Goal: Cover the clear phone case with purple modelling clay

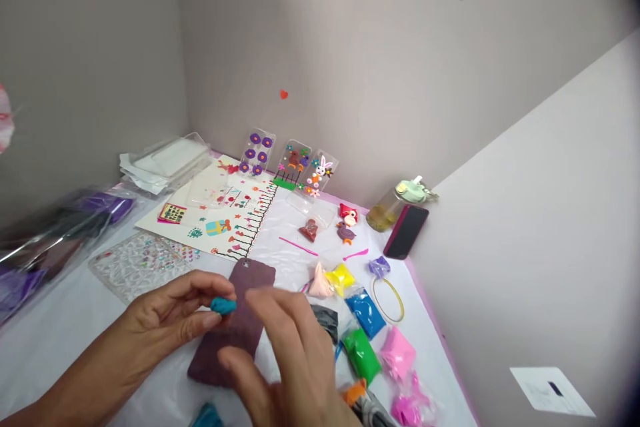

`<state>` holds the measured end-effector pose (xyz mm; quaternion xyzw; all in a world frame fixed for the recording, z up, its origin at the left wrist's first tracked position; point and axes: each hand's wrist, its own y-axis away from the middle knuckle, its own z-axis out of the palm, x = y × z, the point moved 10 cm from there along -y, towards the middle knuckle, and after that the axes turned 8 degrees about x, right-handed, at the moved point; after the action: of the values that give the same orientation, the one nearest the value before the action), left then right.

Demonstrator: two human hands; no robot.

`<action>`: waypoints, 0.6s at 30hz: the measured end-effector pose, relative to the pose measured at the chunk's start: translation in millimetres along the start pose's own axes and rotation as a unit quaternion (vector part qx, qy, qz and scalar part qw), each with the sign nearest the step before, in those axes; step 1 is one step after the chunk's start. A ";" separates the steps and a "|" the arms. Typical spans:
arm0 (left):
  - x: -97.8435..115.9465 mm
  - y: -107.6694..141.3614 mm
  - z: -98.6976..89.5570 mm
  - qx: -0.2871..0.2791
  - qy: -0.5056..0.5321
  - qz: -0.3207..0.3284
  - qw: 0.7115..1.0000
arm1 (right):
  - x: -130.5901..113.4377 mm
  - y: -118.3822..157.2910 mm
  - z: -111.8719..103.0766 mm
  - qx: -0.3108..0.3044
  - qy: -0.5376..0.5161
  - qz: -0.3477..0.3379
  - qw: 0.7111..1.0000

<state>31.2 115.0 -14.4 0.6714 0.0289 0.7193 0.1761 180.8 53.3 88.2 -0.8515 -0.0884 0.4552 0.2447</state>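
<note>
Between the thumb and fingers of my left hand (170,313) is a small lump of teal clay (223,306). My right hand (290,360) is just to its right, thumb and fingers spread apart with nothing between them, slightly blurred. Beneath both hands lies a dark maroon phone-shaped slab (255,278), partly hidden by them. A teal packet (207,415) shows at the bottom edge, below the slab.
Clay packets, among them blue (366,311), green (362,355) and pink (398,352), lie to the right. Decorated clear cases (257,152) lean at the back. A jar (383,213) and a phone (407,232) stand back right. Left is a drawing sheet (190,223).
</note>
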 end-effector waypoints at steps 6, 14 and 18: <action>22.1 -1.9 21.4 0.003 -0.088 0.082 0.993 | 22.2 4.5 22.3 -0.043 -0.004 -0.030 0.999; 1.6 -4.4 2.9 0.070 -0.132 0.125 0.981 | 45.3 4.6 29.8 -0.012 -0.101 0.070 0.992; 0.2 -4.8 2.5 0.035 -0.128 0.156 0.979 | 62.4 10.2 34.1 -0.013 -0.118 0.163 0.979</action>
<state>34.6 119.1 -15.3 0.7596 -0.0741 0.6450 0.0401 187.8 79.3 21.6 -0.7980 0.0176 0.5849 0.1439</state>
